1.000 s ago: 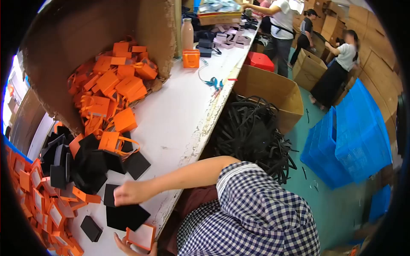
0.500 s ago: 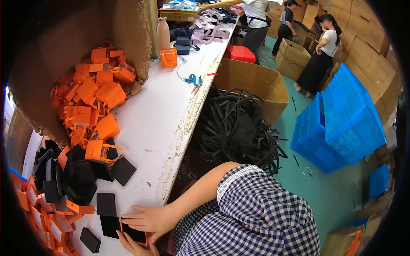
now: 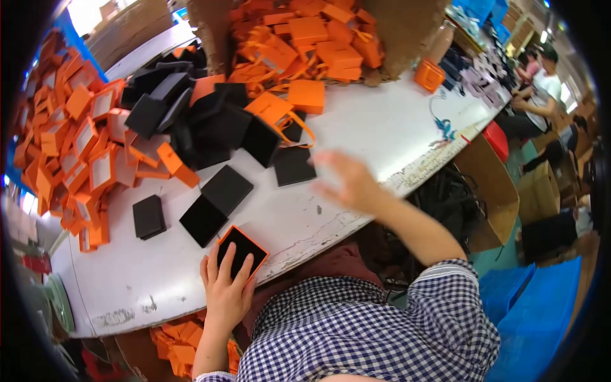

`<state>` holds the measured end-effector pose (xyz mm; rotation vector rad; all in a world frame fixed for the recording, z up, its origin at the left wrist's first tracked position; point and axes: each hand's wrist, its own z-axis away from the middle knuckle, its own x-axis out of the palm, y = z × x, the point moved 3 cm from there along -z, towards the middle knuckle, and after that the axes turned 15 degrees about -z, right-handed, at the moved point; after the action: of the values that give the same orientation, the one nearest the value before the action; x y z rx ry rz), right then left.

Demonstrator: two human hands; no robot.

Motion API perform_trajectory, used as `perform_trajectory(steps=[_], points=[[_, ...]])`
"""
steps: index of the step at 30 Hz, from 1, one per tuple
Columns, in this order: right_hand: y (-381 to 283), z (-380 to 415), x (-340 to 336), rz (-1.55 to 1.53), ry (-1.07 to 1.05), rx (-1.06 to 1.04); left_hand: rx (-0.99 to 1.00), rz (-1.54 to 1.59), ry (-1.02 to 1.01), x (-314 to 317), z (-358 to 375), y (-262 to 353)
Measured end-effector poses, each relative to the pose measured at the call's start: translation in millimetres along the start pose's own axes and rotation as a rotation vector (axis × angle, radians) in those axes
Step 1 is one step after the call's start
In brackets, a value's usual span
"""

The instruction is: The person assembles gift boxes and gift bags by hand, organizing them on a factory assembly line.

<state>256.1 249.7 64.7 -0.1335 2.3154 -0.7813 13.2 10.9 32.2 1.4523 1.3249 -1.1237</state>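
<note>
My left hand (image 3: 229, 280) lies spread over an orange box (image 3: 259, 246) with a black insert (image 3: 249, 249) inside it, near the table's front edge. Its fingers rest flat on the black surface. Blurred by motion, my right hand (image 3: 349, 183) is raised over the table, fingers apart and nothing visible in it. Closest to it is a black square pad (image 3: 294, 167). Two more black pads, one (image 3: 227, 190) partly touching the other (image 3: 203, 220), lie beyond the orange box. A small stack of black pieces (image 3: 149, 216) sits to their left.
Orange box parts (image 3: 83, 137) pile up on the left, beside heaped black pads (image 3: 213, 124). A carton (image 3: 417, 32) at the back spills orange boxes with ribbons (image 3: 318, 48). Blue-handled snips (image 3: 444, 129) lie on the right. Other people (image 3: 541, 95) are farther off.
My right hand has left the orange box and swung out over the table to the right. My left hand now lies on the black insert. The head view has turned left.
</note>
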Motion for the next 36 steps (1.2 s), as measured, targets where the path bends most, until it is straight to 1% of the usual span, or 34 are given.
perform_trajectory(steps=[1, 3, 5, 6, 7, 8, 9, 11, 12, 13, 14, 15, 17, 19, 20, 21, 22, 23, 24, 25, 27, 28, 29, 31, 32, 33, 35, 36], points=[[30, -10, -19, 0.100, 0.003, 0.109, -0.007, -0.019, 0.009, -3, -1, 1], [88, -32, -44, 0.168, 0.020, 0.316, -0.029, -0.046, 0.022, -3, -3, 2], [133, -58, -47, 0.233, -0.038, 0.221, -0.048, -0.034, 0.003, -4, -5, 4], [157, -68, -38, 0.232, -0.034, 0.217, -0.052, -0.057, 0.011, -9, -7, 6], [181, -79, -25, 0.342, -0.054, 0.178, -0.042, -0.060, 0.020, -13, -10, 8], [194, -87, -22, 0.454, -0.067, 0.145, -0.084, -0.050, 0.013, -15, -11, 8], [197, -93, -28, 0.457, -0.059, 0.151, -0.133, -0.039, -0.001, -16, -10, 9], [200, -112, -25, 0.337, -0.181, 0.429, -0.139, -0.104, -0.031, -19, -9, 5], [194, -119, -27, 0.329, -0.187, 0.416, -0.165, -0.079, -0.101, -23, -10, 4], [189, -118, -33, 0.354, -0.187, 0.485, -0.189, -0.049, -0.174, -25, -10, 3], [183, -113, -42, 0.384, -0.185, 0.561, -0.194, -0.049, -0.177, -27, -9, 1], [178, -106, -51, 0.385, -0.189, 0.562, -0.200, -0.011, -0.204, -27, -8, -2], [163, -91, -76, -0.086, 0.044, 0.521, -0.208, 0.036, -0.229, -24, -6, -7], [130, -62, -91, -0.790, 0.149, 0.766, -0.108, -0.078, -0.082, -25, -4, -9], [111, -45, -95, -1.024, 0.165, 0.836, -0.109, -0.068, -0.086, -22, -2, -12], [95, -28, -94, -1.260, 0.178, 0.903, -0.108, -0.015, -0.045, -19, -3, -15], [92, -10, -91, -1.259, 0.169, 0.915, -0.112, 0.035, -0.005, -17, -3, -17], [92, 8, -86, -1.168, 0.131, 0.949, -0.125, 0.039, -0.013, -12, -2, -18], [91, 21, -78, -1.079, 0.091, 0.981, -0.142, 0.123, 0.006, -8, -2, -19], [84, 31, -69, -1.086, 0.073, 0.998, -0.163, 0.207, 0.020, -5, 0, -20], [65, 39, -49, -1.023, -0.231, 0.945, -0.137, 0.137, 0.038, 0, 1, -20], [44, 30, -37, -1.012, -0.327, 0.919, -0.138, 0.135, 0.047, 0, 2, -21], [30, 21, -25, -1.023, -0.350, 0.927, -0.137, 0.133, 0.056, 0, 4, -21], [13, 7, -3, -0.522, -0.609, 0.793, -0.147, 0.144, 0.068, 2, 13, -26], [10, 4, 7, -0.319, -0.610, 0.505, -0.164, 0.144, 0.061, 2, 19, -28], [4, 3, 16, -0.331, -0.631, 0.492, -0.178, 0.139, 0.058, 2, 24, -32], [-19, -7, 20, 0.016, -0.399, 0.143, -0.211, 0.127, 0.068, 1, 34, -35], [-27, -13, 24, -0.082, -0.405, 0.142, -0.219, 0.126, 0.078, 0, 38, -35]])
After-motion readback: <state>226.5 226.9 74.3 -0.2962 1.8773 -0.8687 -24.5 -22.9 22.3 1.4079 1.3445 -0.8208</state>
